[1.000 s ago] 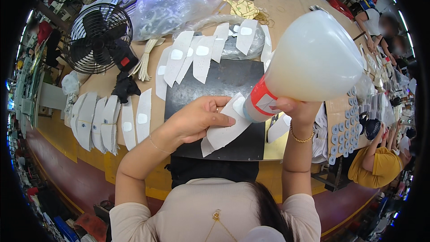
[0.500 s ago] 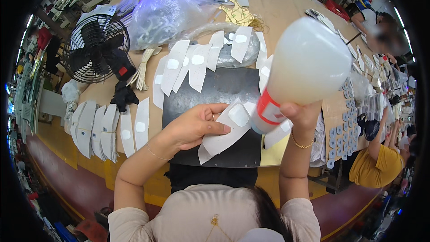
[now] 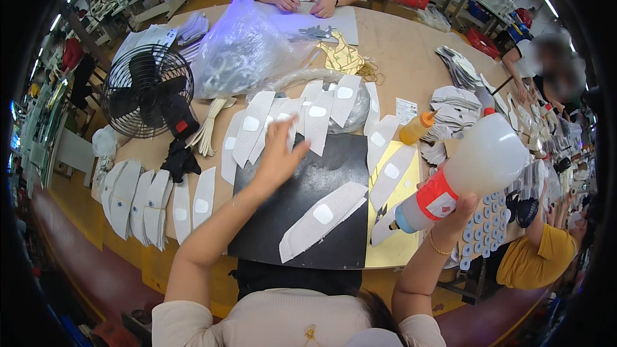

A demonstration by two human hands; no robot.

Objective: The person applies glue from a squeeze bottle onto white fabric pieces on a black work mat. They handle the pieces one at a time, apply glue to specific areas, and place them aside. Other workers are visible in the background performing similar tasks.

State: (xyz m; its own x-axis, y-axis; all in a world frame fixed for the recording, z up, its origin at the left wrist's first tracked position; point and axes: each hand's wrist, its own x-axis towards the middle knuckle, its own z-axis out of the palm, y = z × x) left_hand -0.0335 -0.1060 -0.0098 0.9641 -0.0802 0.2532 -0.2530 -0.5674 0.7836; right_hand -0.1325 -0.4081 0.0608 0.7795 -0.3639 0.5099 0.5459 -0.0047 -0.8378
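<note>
My right hand (image 3: 457, 213) grips a large translucent squeeze bottle (image 3: 472, 169) with a red band and blue nozzle, tilted nozzle-down over the yellow sheet (image 3: 403, 187). My left hand (image 3: 278, 154) reaches forward over the black mat (image 3: 302, 200), fingers apart, at the fanned row of long white cut pieces (image 3: 302, 117) that each carry a small white patch. It seems to touch one of them; a grip cannot be made out. One white piece with a patch (image 3: 323, 216) lies flat on the black mat near me.
A black desk fan (image 3: 149, 93) stands at the left, behind it a clear plastic bag (image 3: 242, 54). More white pieces (image 3: 144, 202) lie at the table's left edge. A small orange bottle (image 3: 417, 128) stands right of the mat. Another person's hands (image 3: 302, 3) rest opposite; co-workers sit at the right.
My left hand let go of the white piece on the mat and reached forward to the fanned row. The bottle swung right and away from the piece.
</note>
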